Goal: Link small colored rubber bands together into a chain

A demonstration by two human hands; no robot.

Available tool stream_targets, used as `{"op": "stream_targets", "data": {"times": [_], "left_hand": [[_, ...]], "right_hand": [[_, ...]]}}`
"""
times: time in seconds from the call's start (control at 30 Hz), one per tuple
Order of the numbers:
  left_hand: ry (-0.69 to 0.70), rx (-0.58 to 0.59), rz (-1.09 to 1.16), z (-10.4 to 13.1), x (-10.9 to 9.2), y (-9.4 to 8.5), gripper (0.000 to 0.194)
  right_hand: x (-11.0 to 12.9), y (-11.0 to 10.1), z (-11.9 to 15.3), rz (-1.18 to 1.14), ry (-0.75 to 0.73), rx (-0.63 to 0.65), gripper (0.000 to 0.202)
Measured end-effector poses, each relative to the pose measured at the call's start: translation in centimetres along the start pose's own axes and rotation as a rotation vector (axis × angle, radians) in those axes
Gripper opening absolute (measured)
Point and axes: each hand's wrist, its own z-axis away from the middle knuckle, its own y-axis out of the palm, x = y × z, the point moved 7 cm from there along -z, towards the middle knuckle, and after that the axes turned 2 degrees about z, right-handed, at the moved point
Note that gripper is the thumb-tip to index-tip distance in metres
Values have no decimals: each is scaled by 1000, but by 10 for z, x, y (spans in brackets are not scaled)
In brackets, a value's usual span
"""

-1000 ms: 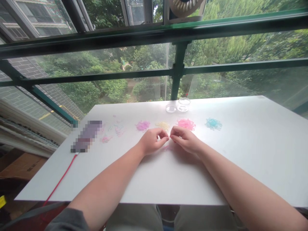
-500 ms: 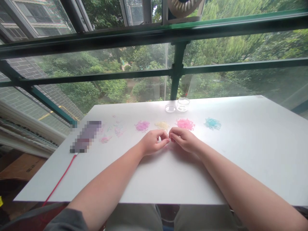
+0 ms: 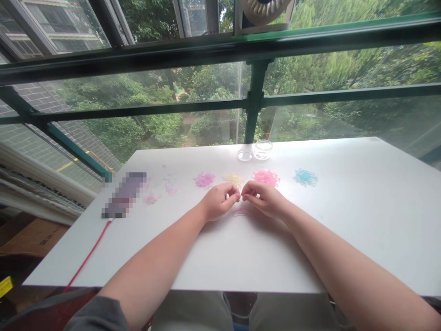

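My left hand [image 3: 221, 201] and my right hand [image 3: 263, 196] meet above the middle of the table, thumb and forefinger pinched on each. Their fingertips are almost touching, and whatever they hold is too small to make out. On the table just below lie some thin pink loops [image 3: 239, 212], like small rubber bands. Behind the hands are piles of similar thin pieces: a purple pile [image 3: 204, 179], a yellow pile [image 3: 233, 178] partly hidden by my left fingers, a pink pile [image 3: 266, 177] and a teal pile [image 3: 305, 177].
Loose mixed pieces [image 3: 170, 187] are scattered at left, beside a pixelated phone-like object [image 3: 124, 195] with a red cable [image 3: 87, 255]. A clear round jar [image 3: 263, 150] and its lid [image 3: 244, 156] stand at the back of the white table [image 3: 361, 220], near the window railing [image 3: 206, 49].
My fingertips have drawn slightly apart, and the pink loops below them show more clearly. The whole view has shifted a little; the piles stay put.
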Motion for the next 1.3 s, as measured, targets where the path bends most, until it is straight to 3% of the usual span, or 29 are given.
{"op": "stream_targets", "data": {"times": [0.37, 0.77, 1.03, 1.3], "left_hand": [[16, 67, -27, 2, -5, 7, 16], [-39, 47, 6, 0, 1, 7, 36], [-37, -37, 23, 0, 2, 1, 15], [2, -17, 52, 1, -5, -1, 11]], "right_hand": [[11, 0, 2, -35, -68, -5, 4], [11, -4, 1, -1, -98, -52, 3], [3, -6, -2, 1, -103, -99, 3], [-2, -15, -2, 20, -74, -198, 3]]}}
